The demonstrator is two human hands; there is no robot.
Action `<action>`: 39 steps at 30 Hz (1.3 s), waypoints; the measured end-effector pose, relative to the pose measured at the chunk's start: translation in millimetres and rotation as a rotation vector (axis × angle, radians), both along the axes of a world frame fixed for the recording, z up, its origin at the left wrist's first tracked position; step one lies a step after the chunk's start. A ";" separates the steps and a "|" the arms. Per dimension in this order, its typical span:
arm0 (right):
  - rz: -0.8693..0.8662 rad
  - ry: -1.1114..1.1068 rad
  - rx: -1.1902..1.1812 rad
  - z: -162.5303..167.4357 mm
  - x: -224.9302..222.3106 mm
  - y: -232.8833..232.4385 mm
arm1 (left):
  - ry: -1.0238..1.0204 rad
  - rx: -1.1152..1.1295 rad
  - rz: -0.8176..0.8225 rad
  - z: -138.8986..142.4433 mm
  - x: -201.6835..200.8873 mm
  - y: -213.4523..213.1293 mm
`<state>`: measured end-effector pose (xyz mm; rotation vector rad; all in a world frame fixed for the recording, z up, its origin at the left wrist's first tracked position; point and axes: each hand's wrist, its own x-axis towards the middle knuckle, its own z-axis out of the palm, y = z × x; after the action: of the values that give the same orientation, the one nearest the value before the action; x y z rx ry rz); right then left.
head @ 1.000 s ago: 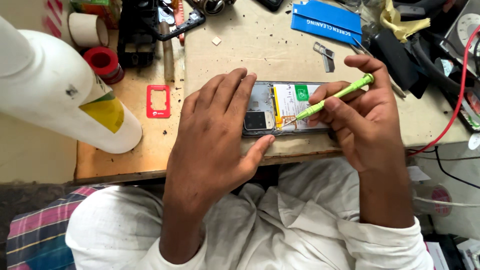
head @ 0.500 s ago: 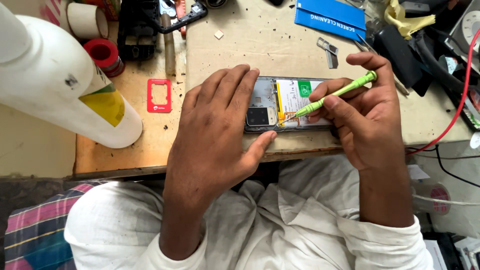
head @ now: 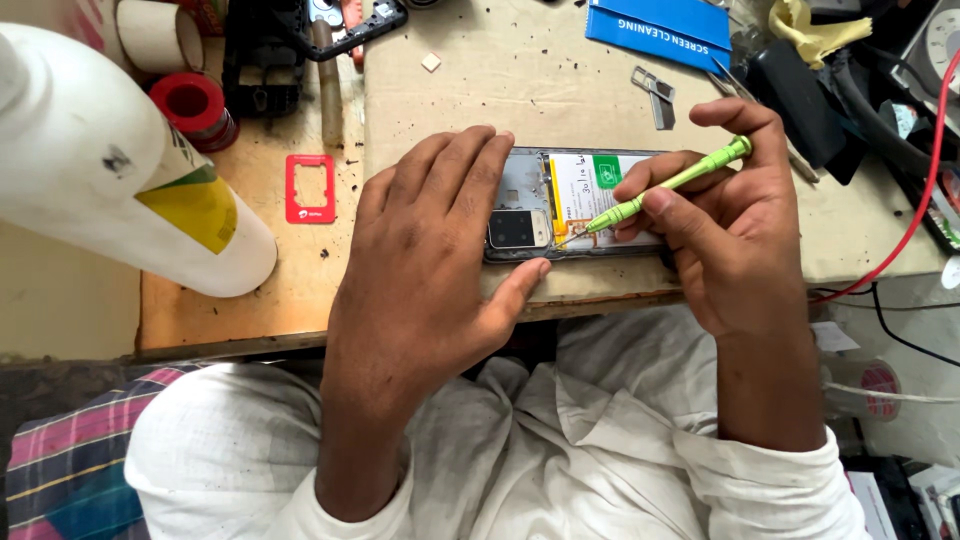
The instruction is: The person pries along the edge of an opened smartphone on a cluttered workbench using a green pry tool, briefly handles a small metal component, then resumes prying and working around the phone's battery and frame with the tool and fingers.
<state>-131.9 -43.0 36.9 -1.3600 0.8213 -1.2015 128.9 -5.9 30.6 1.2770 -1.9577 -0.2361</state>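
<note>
An opened phone (head: 575, 205) lies back-up near the bench's front edge, its white battery and small metal shield showing. My left hand (head: 425, 255) lies flat over the phone's left end, thumb against its front edge, pressing it down. My right hand (head: 725, 225) grips a green screwdriver (head: 665, 187) like a pen. The tip of the screwdriver rests inside the phone, just right of the metal shield.
A big white bottle (head: 110, 170) lies at the left of the wooden bench (head: 300, 300). A red card frame (head: 309, 188), rolls of tape (head: 195, 105), a blue packet (head: 655, 25), small metal parts (head: 655, 95) and red and black cables (head: 900, 230) lie around.
The view has shifted slightly. My hands stay on the phone, and the screwdriver tip stays at about the same spot.
</note>
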 end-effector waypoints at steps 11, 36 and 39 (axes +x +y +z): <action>-0.109 0.472 -0.331 35.1 27.1 27.9 | 0.017 0.000 -0.005 -0.4 0.8 0.0; -0.220 1.042 -0.688 55.0 55.9 25.3 | 0.032 -0.019 -0.010 -2.2 1.2 -1.8; -0.135 1.010 -0.755 54.2 50.5 25.6 | 0.045 -0.028 -0.011 -2.5 1.8 -1.8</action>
<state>-81.4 -17.4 91.0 -2.6659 1.2032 -0.8994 130.7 -7.8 28.1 1.2330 -1.9244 -0.2401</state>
